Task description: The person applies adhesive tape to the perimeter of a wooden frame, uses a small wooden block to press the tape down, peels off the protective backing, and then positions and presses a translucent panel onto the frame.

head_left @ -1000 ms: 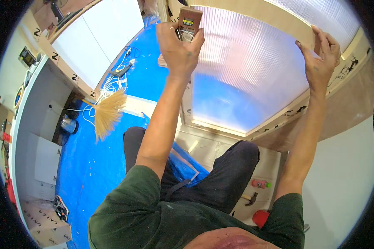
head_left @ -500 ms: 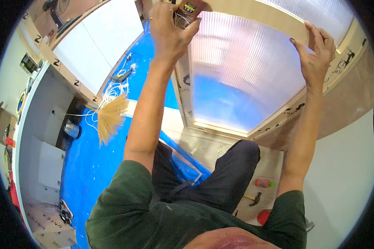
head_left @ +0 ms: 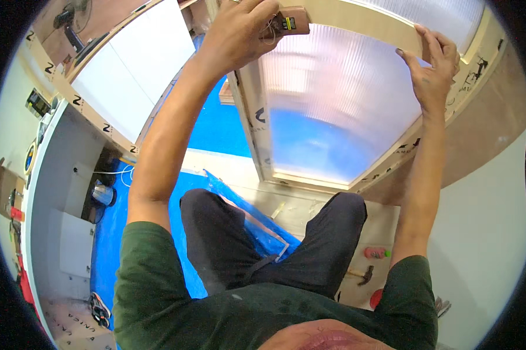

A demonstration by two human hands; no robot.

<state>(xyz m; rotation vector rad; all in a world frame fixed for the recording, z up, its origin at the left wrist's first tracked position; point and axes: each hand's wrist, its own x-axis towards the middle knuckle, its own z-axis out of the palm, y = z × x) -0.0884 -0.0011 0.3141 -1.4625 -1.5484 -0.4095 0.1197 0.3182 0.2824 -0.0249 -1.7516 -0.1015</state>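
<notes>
My left hand (head_left: 239, 35) is closed round a brown block-like piece with a yellow-and-black label (head_left: 292, 22), at the upper left corner of a wooden frame. A thin wire or string loops by its fingers. My right hand (head_left: 437, 73) pinches the right end of a pale wooden rail (head_left: 368, 26), thumb on the near side and fingers over the upper edge. Below the rail, a ribbed translucent panel (head_left: 327, 105) fills the wooden frame (head_left: 263, 128); a second ribbed panel (head_left: 444, 20) shows above it.
Blue sheeting (head_left: 216, 131) covers the floor at left. A grey cabinet (head_left: 64, 169) and white panels (head_left: 140, 58) stand there. Near my right side lie a hammer (head_left: 363, 274) and a pink bottle (head_left: 375, 252). A fan (head_left: 70, 23) is far left.
My left hand has turned the brown piece flatter and moved it right along the rail. My left elbow swung outward, now covering the straw broom. My right hand stays at the rail's end.
</notes>
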